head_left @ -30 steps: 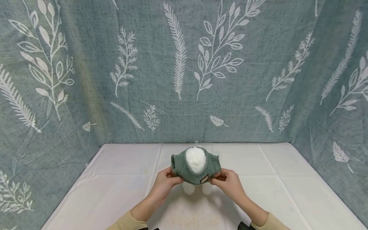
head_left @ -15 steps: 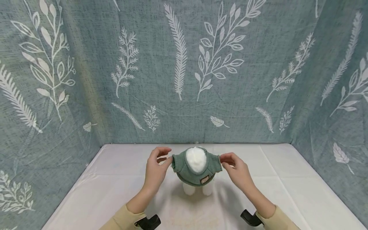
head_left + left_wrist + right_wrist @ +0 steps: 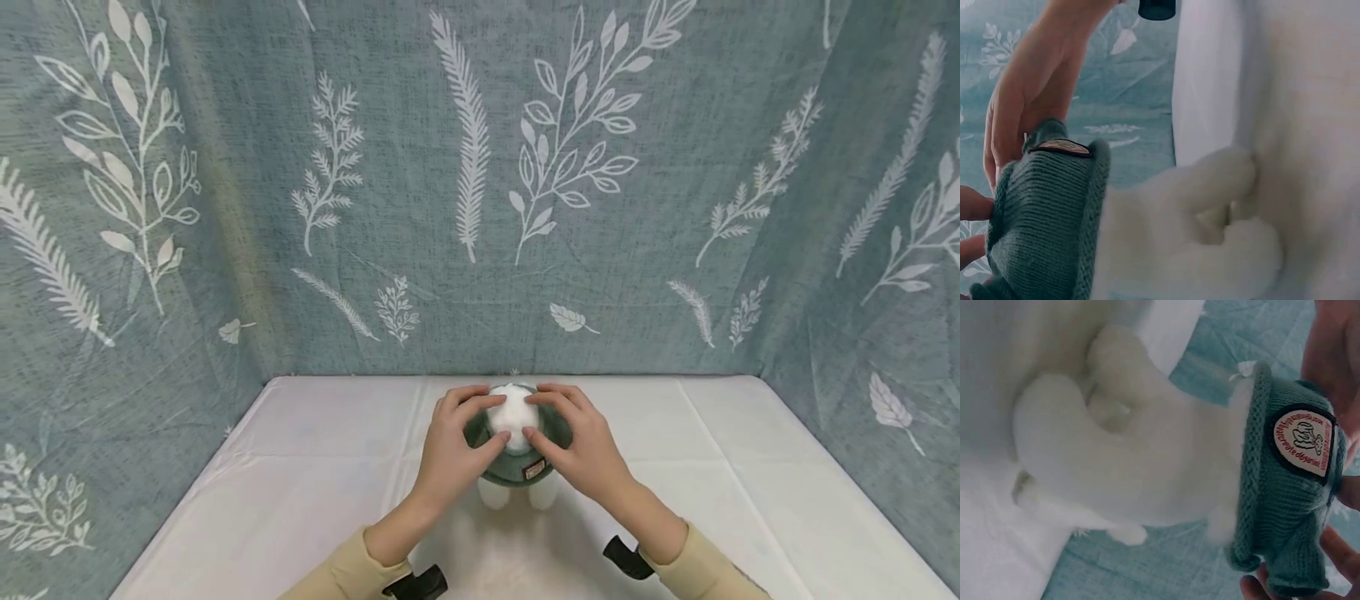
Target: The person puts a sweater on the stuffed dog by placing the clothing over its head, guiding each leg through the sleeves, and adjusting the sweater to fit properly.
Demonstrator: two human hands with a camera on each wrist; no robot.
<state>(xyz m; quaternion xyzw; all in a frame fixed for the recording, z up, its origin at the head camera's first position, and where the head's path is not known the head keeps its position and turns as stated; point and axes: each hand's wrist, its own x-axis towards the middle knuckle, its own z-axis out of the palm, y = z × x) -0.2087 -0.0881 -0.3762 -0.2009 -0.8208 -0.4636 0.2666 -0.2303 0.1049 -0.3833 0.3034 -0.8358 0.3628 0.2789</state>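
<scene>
A white plush toy (image 3: 513,415) stands on the white-covered table, its legs below a green knitted sweater (image 3: 504,472). A label (image 3: 534,469) is sewn at the sweater's near side. My left hand (image 3: 453,446) lies along the left of the neck opening, thumb and fingers spread and bent over the white tuft. On the right, my right hand (image 3: 588,446) mirrors it, thumb at the near rim and fingers at the far rim. In the right wrist view, right-hand fingers (image 3: 1338,550) touch the knit near a sleeve (image 3: 1297,575). The left wrist view shows left fingers (image 3: 974,206) at the collar.
The white cloth (image 3: 337,467) spreads around the toy. Green-grey curtains (image 3: 480,208) with white leaf prints stand behind and on both sides. Black bands (image 3: 628,558) sit at the cuffs of the tan sleeves (image 3: 352,567).
A second ago both hands held the sweater's lower edge. They then moved out to the sleeves, and now have come inward over the neck opening. The toy has stayed in place.
</scene>
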